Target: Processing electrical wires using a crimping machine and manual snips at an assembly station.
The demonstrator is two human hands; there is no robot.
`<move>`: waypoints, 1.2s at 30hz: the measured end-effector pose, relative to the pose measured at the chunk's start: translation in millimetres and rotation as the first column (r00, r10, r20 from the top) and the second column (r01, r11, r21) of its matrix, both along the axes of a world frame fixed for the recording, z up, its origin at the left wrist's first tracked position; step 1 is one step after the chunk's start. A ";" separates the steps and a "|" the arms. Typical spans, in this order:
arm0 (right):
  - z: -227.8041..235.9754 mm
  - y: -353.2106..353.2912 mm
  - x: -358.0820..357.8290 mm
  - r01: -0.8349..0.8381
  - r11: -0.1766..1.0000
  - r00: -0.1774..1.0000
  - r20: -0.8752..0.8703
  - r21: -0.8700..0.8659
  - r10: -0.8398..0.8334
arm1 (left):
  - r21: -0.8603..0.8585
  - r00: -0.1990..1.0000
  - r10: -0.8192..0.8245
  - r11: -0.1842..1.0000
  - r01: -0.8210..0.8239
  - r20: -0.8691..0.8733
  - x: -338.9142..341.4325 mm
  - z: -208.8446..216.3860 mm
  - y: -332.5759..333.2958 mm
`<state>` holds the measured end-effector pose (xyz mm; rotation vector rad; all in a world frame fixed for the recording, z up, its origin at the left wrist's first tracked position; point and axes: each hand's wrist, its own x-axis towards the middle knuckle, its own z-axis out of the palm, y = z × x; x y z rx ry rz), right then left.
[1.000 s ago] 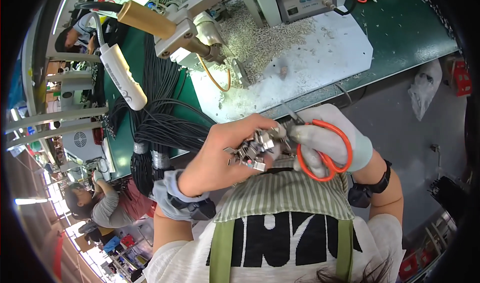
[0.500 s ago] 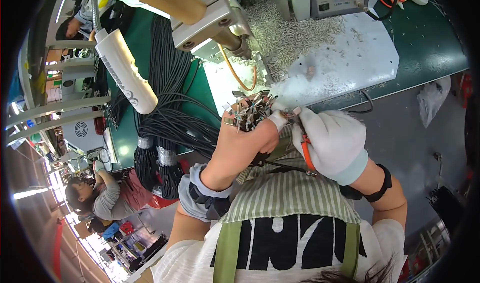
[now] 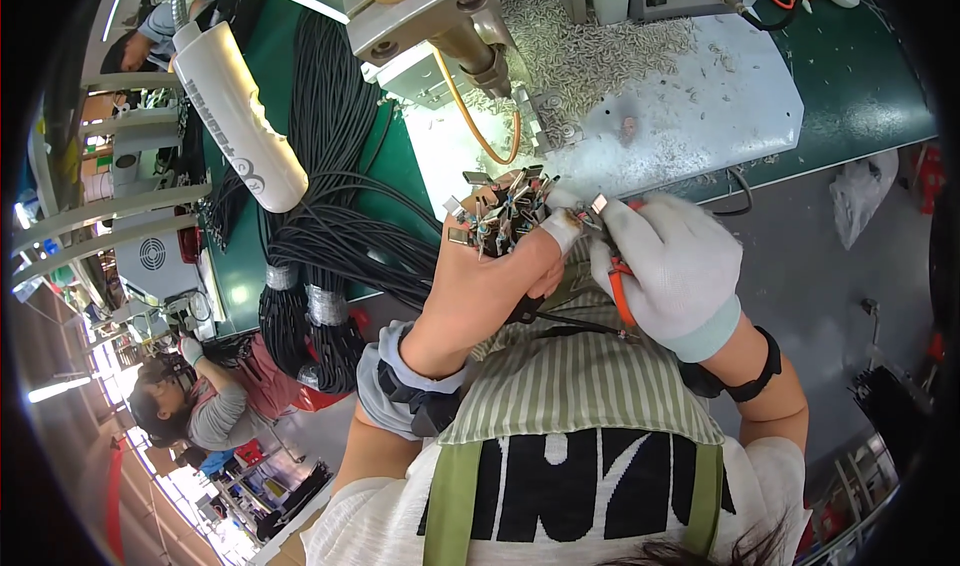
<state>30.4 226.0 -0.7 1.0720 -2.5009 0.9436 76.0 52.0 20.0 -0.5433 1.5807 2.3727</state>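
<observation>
My left hand [image 3: 470,296], its thumb and a fingertip wrapped in white, is closed around a bundle of black cables. Their ends, a cluster of metal plug connectors [image 3: 512,216] with short coloured wires, fan out above the fist. In a white glove, my right hand [image 3: 680,266] grips cutting pliers with red-orange handles [image 3: 622,294]. One single metal connector [image 3: 598,205] sticks up between the left thumb and the right fingers, close to the pliers' jaws. The jaws themselves are mostly hidden by the fingers.
A bench press [image 3: 455,36] stands ahead, over a white plate [image 3: 730,106] strewn with many small metal pieces [image 3: 600,66]. Long black cables [image 3: 330,116] lie on the green bench at left, beneath a white lamp [image 3: 245,116]. A co-worker [image 3: 230,396] sits at far left.
The single connector has tipped upward and now shows its face. My right hand with the pliers has shifted slightly to the right. The left hand keeps its hold on the bundle.
</observation>
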 end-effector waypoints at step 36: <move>-7.4 -1.8 4.2 -0.035 0.971 0.684 0.702 -0.237 0.196 | -0.380 0.989 0.127 0.921 -0.090 0.073 3.7 -15.0 -14.3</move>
